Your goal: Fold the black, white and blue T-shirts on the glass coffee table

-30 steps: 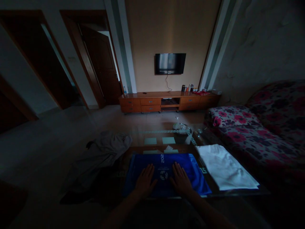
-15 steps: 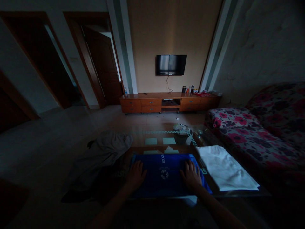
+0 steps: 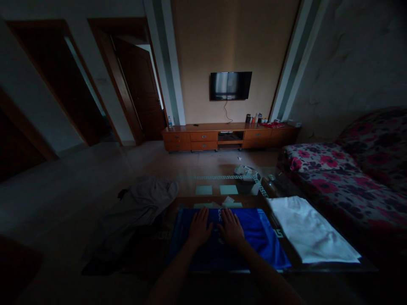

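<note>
A blue garment (image 3: 260, 237) with white print lies folded flat on the glass coffee table (image 3: 211, 186) in front of me. My left hand (image 3: 200, 228) rests flat on its left-centre part, fingers stretched toward the far edge. Close beside it, my right hand (image 3: 231, 226) lies palm down on the cloth, fingers spread over part of the print. Neither hand grips the fabric. To the right sits a folded white cloth (image 3: 313, 231). A crumpled grey garment (image 3: 140, 203) is heaped on the left; the dim light hides its lower part.
Past the table's far end stands a bin (image 3: 246, 173) with a plastic liner. A floral sofa (image 3: 333, 182) runs along the right. Against the far wall are a low wooden cabinet (image 3: 203, 137) and a television (image 3: 230, 86). A wooden door (image 3: 136, 84) stands ajar at the left.
Both hands have moved inward from the garment's left and right sides to its middle, now close together and covering part of the print. The view has shifted slightly.
</note>
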Demonstrator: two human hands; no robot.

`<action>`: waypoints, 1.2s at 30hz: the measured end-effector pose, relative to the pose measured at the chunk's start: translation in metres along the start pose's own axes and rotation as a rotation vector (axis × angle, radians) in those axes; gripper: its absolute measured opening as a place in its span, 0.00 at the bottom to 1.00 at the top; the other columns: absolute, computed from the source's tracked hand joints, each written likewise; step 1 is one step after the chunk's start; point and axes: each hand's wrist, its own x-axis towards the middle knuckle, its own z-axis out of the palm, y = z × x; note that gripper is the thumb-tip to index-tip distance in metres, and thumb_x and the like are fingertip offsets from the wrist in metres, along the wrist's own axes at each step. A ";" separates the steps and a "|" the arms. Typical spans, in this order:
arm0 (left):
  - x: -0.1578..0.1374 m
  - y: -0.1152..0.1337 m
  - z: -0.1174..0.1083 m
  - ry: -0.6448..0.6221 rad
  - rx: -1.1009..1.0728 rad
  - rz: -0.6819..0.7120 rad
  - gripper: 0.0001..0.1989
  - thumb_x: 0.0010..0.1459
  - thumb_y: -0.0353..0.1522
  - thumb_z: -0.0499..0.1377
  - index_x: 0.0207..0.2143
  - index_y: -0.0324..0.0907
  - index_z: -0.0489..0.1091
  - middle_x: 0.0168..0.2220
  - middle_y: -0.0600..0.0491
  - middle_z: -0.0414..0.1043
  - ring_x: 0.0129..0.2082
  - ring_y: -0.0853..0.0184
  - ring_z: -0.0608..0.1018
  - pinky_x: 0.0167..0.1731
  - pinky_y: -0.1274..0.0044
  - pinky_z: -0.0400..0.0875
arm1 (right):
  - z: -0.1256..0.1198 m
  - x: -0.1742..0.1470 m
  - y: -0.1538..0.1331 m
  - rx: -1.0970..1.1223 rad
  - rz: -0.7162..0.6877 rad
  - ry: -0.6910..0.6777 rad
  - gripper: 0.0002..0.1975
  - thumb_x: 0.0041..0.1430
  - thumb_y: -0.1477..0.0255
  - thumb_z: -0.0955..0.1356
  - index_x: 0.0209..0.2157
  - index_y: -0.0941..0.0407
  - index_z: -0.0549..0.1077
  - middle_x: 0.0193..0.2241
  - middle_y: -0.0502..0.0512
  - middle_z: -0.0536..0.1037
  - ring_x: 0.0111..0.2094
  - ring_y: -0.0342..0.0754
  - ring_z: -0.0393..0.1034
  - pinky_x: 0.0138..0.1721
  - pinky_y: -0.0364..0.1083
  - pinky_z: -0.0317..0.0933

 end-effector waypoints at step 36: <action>-0.058 -0.065 -0.077 -0.066 0.051 -0.533 0.29 0.56 0.42 0.62 0.57 0.39 0.68 0.46 0.39 0.79 0.46 0.53 0.81 0.43 0.68 0.72 | -0.083 -0.055 -0.018 0.248 0.265 0.185 0.24 0.62 0.59 0.61 0.56 0.52 0.73 0.62 0.63 0.67 0.59 0.64 0.64 0.54 0.61 0.62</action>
